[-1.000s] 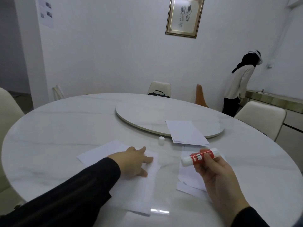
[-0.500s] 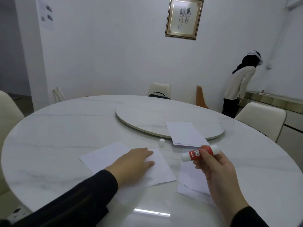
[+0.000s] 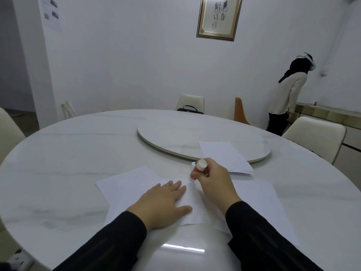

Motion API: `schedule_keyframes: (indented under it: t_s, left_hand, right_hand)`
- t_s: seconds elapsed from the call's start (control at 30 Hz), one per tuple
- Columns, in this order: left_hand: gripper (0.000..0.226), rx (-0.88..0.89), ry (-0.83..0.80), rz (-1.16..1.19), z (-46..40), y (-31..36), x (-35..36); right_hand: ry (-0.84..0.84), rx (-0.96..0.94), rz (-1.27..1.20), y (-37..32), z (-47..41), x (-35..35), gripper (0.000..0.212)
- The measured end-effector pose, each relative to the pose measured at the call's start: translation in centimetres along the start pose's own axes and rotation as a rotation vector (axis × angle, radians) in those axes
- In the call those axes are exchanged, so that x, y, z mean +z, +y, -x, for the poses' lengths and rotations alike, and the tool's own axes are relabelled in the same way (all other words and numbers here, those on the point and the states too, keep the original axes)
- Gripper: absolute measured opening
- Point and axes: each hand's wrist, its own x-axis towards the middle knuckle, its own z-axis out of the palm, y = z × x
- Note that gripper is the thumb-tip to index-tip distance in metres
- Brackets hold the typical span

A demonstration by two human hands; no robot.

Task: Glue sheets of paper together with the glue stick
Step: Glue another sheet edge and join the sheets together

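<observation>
Gripping the red-and-white glue stick (image 3: 197, 170) near its lower end, the right hand (image 3: 214, 181) held it nearly upright with the tip down at the far edge of a white sheet of paper (image 3: 136, 184) on the round marble table (image 3: 68, 153); from my feed I could not tell whether the tip actually touched the paper. Beside it, the left hand (image 3: 163, 202) lay flat, fingers straight and spread, pressing that same sheet down. I saw a second sheet (image 3: 261, 202) lying to the right, partly under the right forearm, and a third sheet (image 3: 222, 155) farther off, resting partly on the rim of the turntable (image 3: 175, 133) at the table's centre. A small white cap (image 3: 193, 163) stood on the table just behind the glue stick, mostly hidden by it. Both arms wore dark sleeves (image 3: 109, 243). Across the room I saw another person (image 3: 287, 96) in a pale top standing bent over a sideboard (image 3: 328, 112), pale chairs (image 3: 316, 133) around the table, a dark bag (image 3: 189, 110) on the far chair, and a framed calligraphy piece (image 3: 218, 16) on the white wall.
</observation>
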Motion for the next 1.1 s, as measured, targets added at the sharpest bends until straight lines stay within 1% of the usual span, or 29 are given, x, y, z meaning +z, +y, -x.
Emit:
schedule_keyframes:
  t_s: [0.17, 0.3, 0.53, 0.63, 0.7, 0.73, 0.77, 0.8, 0.83, 0.87, 0.9, 0.93, 0.97, 1.0, 1.03, 1.07, 1.1]
  left_hand:
    - [0.07, -0.008, -0.02, -0.017, -0.1, 0.0, 0.1]
    - [0.071, -0.014, -0.039, -0.031, -0.1, 0.1, -0.1]
    - [0.07, -0.011, -0.057, -0.042, 0.0, 0.1, -0.3]
    - [0.07, -0.014, -0.059, -0.042, 0.1, 0.3, -0.4]
    - [0.07, -0.011, -0.053, -0.039, 0.2, 0.4, -0.5]
    - [0.069, -0.007, -0.061, -0.033, 0.2, 0.4, -0.7]
    - [0.068, 0.009, -0.081, -0.022, 0.3, 0.4, -0.9]
    - [0.066, 0.044, -0.115, -0.004, 0.4, 0.4, -1.1]
    - [0.063, 0.093, -0.164, 0.018, 0.6, 0.3, -1.4]
    - [0.061, 0.138, -0.21, 0.057, 0.9, 0.3, -1.8]
    - [0.06, 0.163, -0.226, 0.109, 1.1, 0.2, -2.1]
    - [0.06, 0.148, -0.186, 0.16, 1.3, 0.3, -2.2]
    - [0.057, 0.083, -0.073, 0.193, 1.5, 0.4, -2.3]
    - [0.051, -0.016, 0.072, 0.162, 1.7, 0.5, -2.2]
    - [0.049, -0.136, 0.178, 0.039, 1.9, 1.0, -2.1]
    - [0.053, -0.235, 0.194, -0.093, 2.1, 1.4, -2.0]
    - [0.057, -0.282, 0.152, -0.158, 2.1, 1.7, -1.8]
  right_hand:
    - [-0.063, -0.013, 0.067, 0.5, 0.4, 0.1, 0.014]
    - [-0.132, -0.032, 0.135, -0.1, 1.0, -1.2, 0.01]
    - [-0.235, -0.091, 0.254, -0.9, 4.4, -3.7, 0.012]
    - [-0.34, -0.032, 0.216, -0.6, 5.2, -5.0, 0.016]
    - [-0.379, 0.003, 0.052, 0.1, 5.4, -5.7, 0.017]
    - [-0.343, 0.032, -0.119, 0.6, 5.4, -5.8, 0.015]
    - [-0.268, 0.075, -0.318, 1.0, 5.5, -6.0, 0.015]
    - [-0.161, 0.106, -0.502, 1.4, 5.4, -6.1, 0.032]
    - [-0.041, 0.111, -0.636, 2.0, 5.2, -6.3, 0.056]
    - [0.083, 0.099, -0.708, 2.5, 5.0, -6.5, 0.072]
    - [0.183, 0.1, -0.742, 3.0, 4.7, -6.6, 0.074]
    - [0.234, 0.106, -0.76, 3.2, 4.6, -6.8, 0.065]
    - [0.266, 0.121, -0.784, 3.2, 4.6, -6.9, 0.049]
    - [0.283, 0.131, -0.804, 3.3, 4.5, -7.0, 0.037]
    - [0.301, 0.147, -0.799, 3.5, 4.5, -7.0, 0.029]
    - [0.308, 0.154, -0.776, 3.6, 4.5, -7.0, 0.026]
    - [0.295, 0.148, -0.764, 3.5, 4.6, -6.9, 0.031]
